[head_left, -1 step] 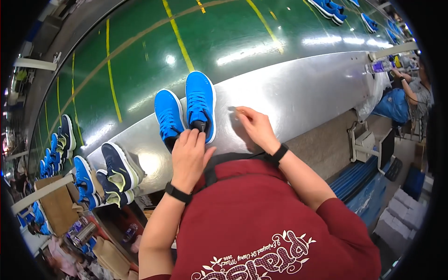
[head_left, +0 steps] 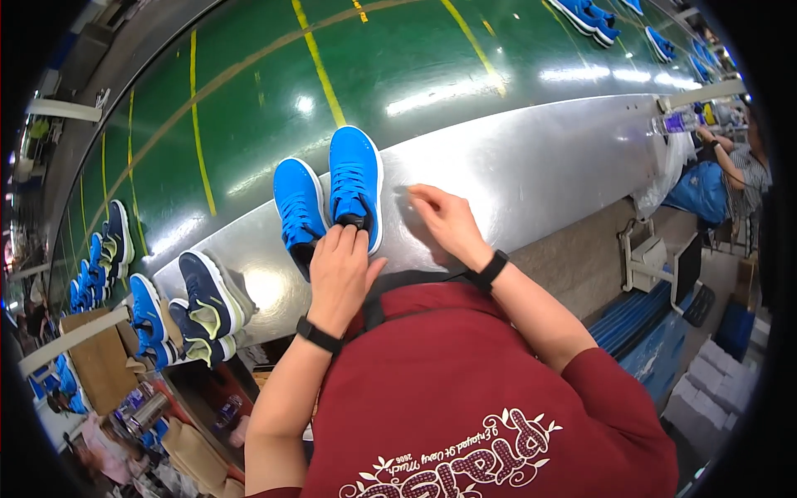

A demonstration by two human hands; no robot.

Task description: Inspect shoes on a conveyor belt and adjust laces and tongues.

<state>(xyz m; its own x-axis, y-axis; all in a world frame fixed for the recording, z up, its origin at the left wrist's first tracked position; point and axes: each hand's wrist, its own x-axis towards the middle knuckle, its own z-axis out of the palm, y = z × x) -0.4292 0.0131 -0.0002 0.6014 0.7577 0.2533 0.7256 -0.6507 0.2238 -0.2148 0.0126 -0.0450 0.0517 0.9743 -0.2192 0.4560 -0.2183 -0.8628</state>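
Observation:
A pair of blue sneakers with white soles rests in front of me, toes pointing away, partly over the metal ledge (head_left: 515, 174). My left hand (head_left: 340, 270) is at the opening of the right blue sneaker (head_left: 353, 170), its fingers bent over the dark collar and its thumb sticking out to the side. Beside it, the left blue sneaker (head_left: 296, 195) has its heel partly hidden by that hand. To the right of the pair, my right hand (head_left: 451, 222) hovers above the metal with thumb and forefinger close together. Anything between those fingertips is too small to make out.
Beyond the ledge runs a green surface (head_left: 249, 108) with yellow lines. Navy sneakers (head_left: 206, 290) and a blue sneaker (head_left: 149, 319) stand on the left. More blue shoes (head_left: 585, 18) lie at the far right. Another person (head_left: 739, 162) sits on the right, near a purple-labelled bottle (head_left: 679, 122).
My right hand has shifted very slightly up and left, its fingertips a little higher. The left hand and the pair of sneakers are almost unmoved.

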